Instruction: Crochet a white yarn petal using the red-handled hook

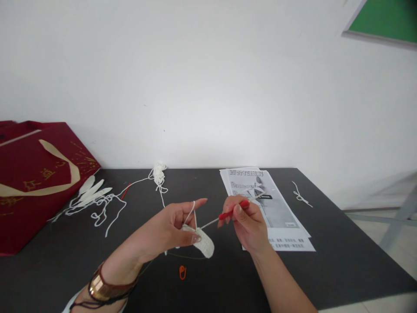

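My left hand [177,226] pinches a small white crochet piece [206,247] between thumb and fingers. A strand of white yarn loops over its raised index finger. In my right hand [249,224] is a crochet hook [228,214] with a red grip, held like a pencil. The hook's metal shaft points left and reaches the top edge of the crochet piece; its very tip is hidden there. Below the hands, an orange stitch marker [183,272] lies on the dark table.
A ball of white yarn [159,173] sits near the wall. Finished-looking white crochet petals [94,193] with loose tails lie beside a dark red bag [35,174] at left. Printed sheets [280,217] lie under and beyond my right hand. A yarn scrap [300,195] rests farther right.
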Available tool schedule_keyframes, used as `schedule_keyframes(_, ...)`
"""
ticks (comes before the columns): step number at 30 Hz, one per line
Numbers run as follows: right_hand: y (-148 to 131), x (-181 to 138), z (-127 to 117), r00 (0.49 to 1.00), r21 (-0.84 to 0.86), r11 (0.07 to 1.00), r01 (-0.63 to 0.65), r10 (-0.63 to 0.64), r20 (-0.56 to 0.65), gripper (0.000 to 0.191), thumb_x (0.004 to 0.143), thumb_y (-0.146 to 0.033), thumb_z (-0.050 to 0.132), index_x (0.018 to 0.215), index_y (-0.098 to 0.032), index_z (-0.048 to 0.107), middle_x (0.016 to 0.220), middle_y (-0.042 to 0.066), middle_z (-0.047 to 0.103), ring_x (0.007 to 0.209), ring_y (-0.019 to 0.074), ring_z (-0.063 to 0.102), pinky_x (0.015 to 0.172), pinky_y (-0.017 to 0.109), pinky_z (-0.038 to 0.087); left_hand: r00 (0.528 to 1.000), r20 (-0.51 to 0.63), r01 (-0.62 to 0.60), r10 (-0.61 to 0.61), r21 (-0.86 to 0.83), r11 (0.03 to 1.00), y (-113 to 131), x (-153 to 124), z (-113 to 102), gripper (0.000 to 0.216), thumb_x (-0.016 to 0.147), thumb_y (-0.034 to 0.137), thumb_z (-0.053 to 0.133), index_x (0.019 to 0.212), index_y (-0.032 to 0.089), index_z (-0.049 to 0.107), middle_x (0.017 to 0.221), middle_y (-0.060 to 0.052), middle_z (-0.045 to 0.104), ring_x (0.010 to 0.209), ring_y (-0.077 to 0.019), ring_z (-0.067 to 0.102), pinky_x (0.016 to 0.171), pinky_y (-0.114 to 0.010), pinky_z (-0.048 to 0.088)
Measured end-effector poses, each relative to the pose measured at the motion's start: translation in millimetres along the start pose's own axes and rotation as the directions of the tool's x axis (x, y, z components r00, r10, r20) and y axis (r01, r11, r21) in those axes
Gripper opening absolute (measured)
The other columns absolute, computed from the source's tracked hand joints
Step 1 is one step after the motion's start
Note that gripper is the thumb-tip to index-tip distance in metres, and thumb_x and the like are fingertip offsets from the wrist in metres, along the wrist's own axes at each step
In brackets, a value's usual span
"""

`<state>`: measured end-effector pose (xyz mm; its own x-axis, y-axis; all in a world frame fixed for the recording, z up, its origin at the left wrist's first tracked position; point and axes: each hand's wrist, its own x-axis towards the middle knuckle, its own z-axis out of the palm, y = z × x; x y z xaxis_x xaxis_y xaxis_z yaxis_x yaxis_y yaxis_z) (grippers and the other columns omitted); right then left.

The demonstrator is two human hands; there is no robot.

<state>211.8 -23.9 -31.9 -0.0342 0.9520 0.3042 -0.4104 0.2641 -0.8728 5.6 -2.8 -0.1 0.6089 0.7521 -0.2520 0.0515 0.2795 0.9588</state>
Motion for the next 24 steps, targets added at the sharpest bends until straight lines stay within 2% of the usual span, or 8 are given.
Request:
schedule_keyframes(5,-4,-5,-1,0.992,-0.192,0.975,0.113,-0.100,0.075,0.020,0.090,-0.035,0.058,0.081,-0.021,0.070,0.070,0.003,0.061,0.062,0.0167,0.058,0.055,0.030,0.045,0.999,-0.043,0.012,-0.007,0.108,0.994,-1,3,0,0.078,0.070,0.017,0.071,0.142,0.019,0.043,0.065,0.005,0.056,0.053,-0.0105,0.043,0.051,-0.024,0.029)
schedule_keyframes(8,-10,-9,0,0.975,-0.359,0.910,0.207,-0.161,0.155,0.016,0.091,-0.029,0.056,0.086,-0.022,0.070,0.076,0.004,0.064,0.067,0.0178,0.059,0.060,0.032,0.045,0.996,-0.089,0.008,0.011,0.214,0.977,-1,5,1,0.078,0.071,0.018,0.068,0.144,0.015,0.040,0.066,0.005,0.055,0.055,-0.0116,0.044,0.053,-0.025,0.032)
schedule_keyframes(11,-17,-12,2,0.937,-0.512,0.792,0.332,-0.214,0.276,0.014,0.091,-0.021,0.054,0.092,-0.023,0.068,0.078,0.005,0.067,0.072,0.0191,0.059,0.064,0.034,0.046,0.989,-0.142,0.017,0.031,0.324,0.946,-3,8,2,0.079,0.071,0.019,0.067,0.144,0.011,0.037,0.063,0.006,0.053,0.053,-0.0120,0.043,0.051,-0.025,0.033)
schedule_keyframes(14,-20,-12,6,0.892,-0.597,0.675,0.434,-0.229,0.390,0.016,0.088,-0.014,0.055,0.097,-0.023,0.065,0.078,0.005,0.067,0.071,0.0194,0.059,0.062,0.033,0.046,0.978,-0.189,-0.003,0.091,0.420,0.907,-8,13,2,0.077,0.071,0.018,0.065,0.143,0.009,0.038,0.060,0.007,0.050,0.050,-0.0121,0.042,0.050,-0.025,0.033)
schedule_keyframes(17,-15,-14,10,0.824,-0.627,0.549,0.553,-0.251,0.508,0.022,0.086,-0.011,0.056,0.104,-0.022,0.063,0.078,0.006,0.067,0.068,0.0191,0.058,0.059,0.032,0.047,0.956,-0.234,-0.044,0.178,0.484,0.874,-15,19,-1,0.072,0.072,0.017,0.063,0.141,0.008,0.042,0.060,0.006,0.052,0.052,-0.0130,0.044,0.050,-0.025,0.034)
schedule_keyframes(20,-6,-16,13,0.738,-0.620,0.408,0.670,-0.282,0.613,0.030,0.085,-0.009,0.056,0.112,-0.020,0.059,0.081,0.008,0.069,0.068,0.0193,0.059,0.060,0.032,0.050,0.931,-0.295,-0.041,0.215,0.501,0.864,-18,22,-4,0.069,0.072,0.018,0.063,0.138,0.006,0.047,0.059,0.006,0.052,0.051,-0.0136,0.045,0.050,-0.026,0.036)
schedule_keyframes(24,4,-17,12,0.691,-0.639,0.265,0.722,-0.309,0.653,0.034,0.086,-0.009,0.055,0.119,-0.017,0.056,0.084,0.009,0.071,0.072,0.0206,0.063,0.061,0.033,0.053,0.873,-0.388,-0.078,0.297,0.488,0.869,-19,24,0,0.069,0.073,0.021,0.064,0.138,0.008,0.046,0.057,0.007,0.051,0.051,-0.0137,0.045,0.053,-0.026,0.038)
